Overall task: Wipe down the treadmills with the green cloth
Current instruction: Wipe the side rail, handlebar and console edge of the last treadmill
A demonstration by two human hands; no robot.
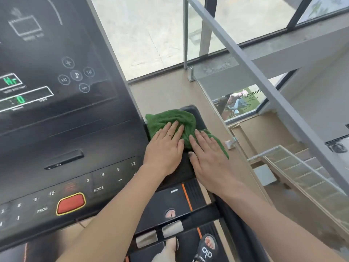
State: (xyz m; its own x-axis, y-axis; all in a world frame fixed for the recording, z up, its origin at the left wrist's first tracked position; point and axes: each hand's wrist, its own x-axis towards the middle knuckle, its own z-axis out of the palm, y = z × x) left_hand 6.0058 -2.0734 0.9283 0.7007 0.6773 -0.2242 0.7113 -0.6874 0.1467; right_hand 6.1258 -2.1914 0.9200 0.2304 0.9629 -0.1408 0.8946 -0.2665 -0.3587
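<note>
Looks mid-wipe at best: green cloth bunched on the black side ledge just right of the treadmill console, console itself and everything else probably left to do. Both hands flat, fingers straight, pressing down on the cloth, gripping nothing.

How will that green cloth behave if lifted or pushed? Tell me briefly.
The green cloth is bunched in soft folds, so it would likely hang limp if lifted. Its looped, towel-like surface probably grips rather than slides. Both the left hand and right hand press it flat, so pushed, it may crumple further.
</note>
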